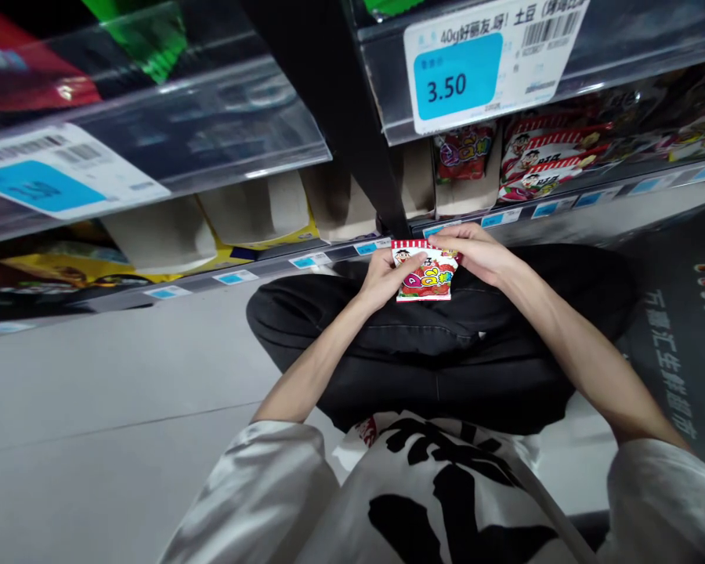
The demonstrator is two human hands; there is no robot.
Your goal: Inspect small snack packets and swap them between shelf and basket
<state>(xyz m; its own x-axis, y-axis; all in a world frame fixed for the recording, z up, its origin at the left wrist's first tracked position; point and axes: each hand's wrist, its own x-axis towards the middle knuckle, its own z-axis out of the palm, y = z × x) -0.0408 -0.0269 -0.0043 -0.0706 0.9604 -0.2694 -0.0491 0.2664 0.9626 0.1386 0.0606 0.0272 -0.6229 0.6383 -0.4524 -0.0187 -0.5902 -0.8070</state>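
"What is leftmost on your feed?"
"Near ten o'clock I have a price label (pixel 52 174) on a clear shelf front (pixel 240 117); at nine, yellow bags (pixel 114 269) on the lower shelf (pixel 270 269), then cardboard boxes (pixel 258 207) back toward ten."
"And the left hand (pixel 381 280)?"
"Just right of my centre. I see it grasping the left side of a small packet (pixel 426 280), thumb across the front."
"Where is that packet, exactly?"
"At three o'clock from my centre, between the hands, near the lower shelf and over the black trousers (pixel 435 345). Its striped edge faces twelve."
"The right hand (pixel 479 252)?"
"I have it at the packet's two o'clock corner, pinching it."
"Farther right?"
"Striped bags (pixel 544 163) on the shelf at two o'clock, and a dark panel (pixel 658 258) with pale writing at three."
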